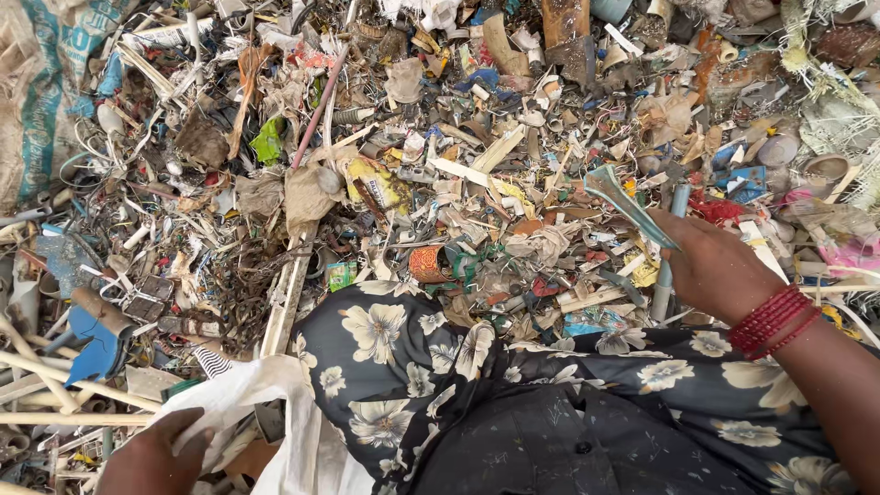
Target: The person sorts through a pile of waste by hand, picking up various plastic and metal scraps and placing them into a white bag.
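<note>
Plastic strip [631,203], grey-green, pinched in right hand [710,266] over scrap heap [440,165], well apart from left hand [151,458], which grips rim of white sack [275,412] at lower left, contents hidden, floral skirt [513,394] between.

The ground was buried under a dense spread of mixed scrap [477,165]: broken plastic pieces, torn paper, wire, bits of card and crushed wrappers; no bare floor showed anywhere. A woven sack [37,101], pale with faded blue-green markings, slumped at the upper left; pale plastic pipes [55,385] lay crossed at the lower left beside a blue plastic fragment [96,348]; a frayed whitish net [825,73] hung at the upper right; flat, even daylight lit everything, without sharp shadows.
</note>
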